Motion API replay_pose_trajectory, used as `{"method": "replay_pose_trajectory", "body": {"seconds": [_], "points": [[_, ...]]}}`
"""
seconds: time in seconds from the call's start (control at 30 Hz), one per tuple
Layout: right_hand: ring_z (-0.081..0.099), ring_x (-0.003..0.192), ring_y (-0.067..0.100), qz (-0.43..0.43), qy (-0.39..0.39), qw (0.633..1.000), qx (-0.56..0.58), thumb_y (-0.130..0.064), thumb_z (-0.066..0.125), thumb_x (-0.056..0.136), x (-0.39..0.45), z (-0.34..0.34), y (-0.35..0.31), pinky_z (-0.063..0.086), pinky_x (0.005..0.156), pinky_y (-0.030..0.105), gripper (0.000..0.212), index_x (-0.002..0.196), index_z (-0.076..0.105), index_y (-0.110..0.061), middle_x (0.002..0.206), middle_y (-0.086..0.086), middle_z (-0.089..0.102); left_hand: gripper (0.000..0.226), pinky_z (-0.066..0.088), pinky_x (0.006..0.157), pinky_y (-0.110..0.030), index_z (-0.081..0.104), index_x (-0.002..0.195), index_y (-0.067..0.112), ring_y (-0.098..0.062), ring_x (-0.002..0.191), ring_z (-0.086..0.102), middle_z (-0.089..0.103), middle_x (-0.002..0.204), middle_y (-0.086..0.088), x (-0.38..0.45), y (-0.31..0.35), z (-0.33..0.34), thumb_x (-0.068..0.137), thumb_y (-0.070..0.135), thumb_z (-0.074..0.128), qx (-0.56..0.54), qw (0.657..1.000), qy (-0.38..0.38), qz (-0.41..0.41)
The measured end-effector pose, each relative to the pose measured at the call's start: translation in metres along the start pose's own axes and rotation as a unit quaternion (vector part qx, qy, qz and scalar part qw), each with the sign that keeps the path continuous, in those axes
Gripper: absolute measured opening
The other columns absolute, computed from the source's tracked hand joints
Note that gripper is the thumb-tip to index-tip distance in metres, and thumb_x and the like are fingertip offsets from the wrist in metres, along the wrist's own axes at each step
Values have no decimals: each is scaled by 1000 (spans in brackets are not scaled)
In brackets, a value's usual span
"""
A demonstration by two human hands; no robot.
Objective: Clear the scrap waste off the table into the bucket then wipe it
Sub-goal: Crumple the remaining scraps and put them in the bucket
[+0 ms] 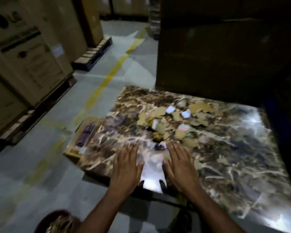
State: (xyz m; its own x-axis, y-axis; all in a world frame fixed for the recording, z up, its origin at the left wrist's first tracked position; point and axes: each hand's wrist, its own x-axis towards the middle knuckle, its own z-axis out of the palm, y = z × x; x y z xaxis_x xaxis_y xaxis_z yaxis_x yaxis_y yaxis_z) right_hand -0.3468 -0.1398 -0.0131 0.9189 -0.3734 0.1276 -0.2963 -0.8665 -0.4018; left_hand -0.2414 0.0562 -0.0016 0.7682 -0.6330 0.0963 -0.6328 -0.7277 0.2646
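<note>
- head view: the left hand (127, 167) lies flat over the near edge of the table (233, 165), fingers straight and spread, holding nothing.
- the right hand (181, 165) lies the same way just beside it, fingers straight, released, thumbs of both hands pointing toward each other with a bright glare patch of tabletop between them.
- the scraps (173, 121), torn cardboard bits with a few white paper pieces, lie in a loose heap beyond both hands' fingertips, mostly ahead of the right hand and apart from it.
- a small dark scrap (160, 146) sits between the two sets of fingertips, near them; whether a finger touches it cannot be told, the picture is blurred.
- the bucket (57, 221), dark red rim with scraps inside, shows at the bottom edge, below and left of the left forearm, on the floor.
- a flat box (84, 137) lies left of the left hand, partly under the table edge.
- large cartons (29, 61) stand far left beyond the hands.
</note>
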Motion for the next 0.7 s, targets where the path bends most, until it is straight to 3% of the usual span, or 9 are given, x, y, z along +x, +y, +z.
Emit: {"method": "replay_pose_trajectory", "body": {"seconds": [0.1,0.2,0.33,0.43,0.53,0.7], "points": [[38,146,24,52,-14,999,5,-47,36,98,-3,-10,74,37,114,52,58,151,42,-23,157,4,43,67,38,111,-49,32,153,18,-28,145,36,41,157,-6,32,52,47,100,59,28,-10,998,-46,29],[35,147,25,101,-21,995,2,-49,34,98,-12,-17,137,33,116,51,57,149,44,-25,157,4,42,87,33,116,-54,23,158,18,-34,151,24,26,165,-7,44,84,86,91,72,38,4,990,-128,65],[24,152,25,224,-41,974,-2,-54,26,98,-36,-13,206,20,123,49,64,154,35,-25,165,4,28,105,6,122,-53,-1,162,22,-31,155,-10,-12,169,-6,47,97,127,86,88,29,5,972,-212,102],[7,156,24,273,-60,960,-18,-59,23,99,-56,8,224,7,126,49,71,161,19,-23,170,1,8,107,5,122,-56,-3,161,22,-33,155,-12,-10,169,-9,47,96,150,84,91,26,26,960,-235,148],[-1,157,21,283,-77,955,-49,-57,18,101,-47,28,202,-2,126,45,72,162,11,-19,170,4,3,107,11,121,-58,13,161,16,-36,155,2,4,168,-14,56,97,161,85,90,29,28,953,-250,171],[-17,154,19,229,-117,966,-33,-48,7,103,3,60,146,-16,123,41,67,162,-2,-16,169,5,-8,77,7,124,-44,22,159,9,-34,153,18,14,167,-17,85,93,175,100,57,33,7,967,-197,163]]}}
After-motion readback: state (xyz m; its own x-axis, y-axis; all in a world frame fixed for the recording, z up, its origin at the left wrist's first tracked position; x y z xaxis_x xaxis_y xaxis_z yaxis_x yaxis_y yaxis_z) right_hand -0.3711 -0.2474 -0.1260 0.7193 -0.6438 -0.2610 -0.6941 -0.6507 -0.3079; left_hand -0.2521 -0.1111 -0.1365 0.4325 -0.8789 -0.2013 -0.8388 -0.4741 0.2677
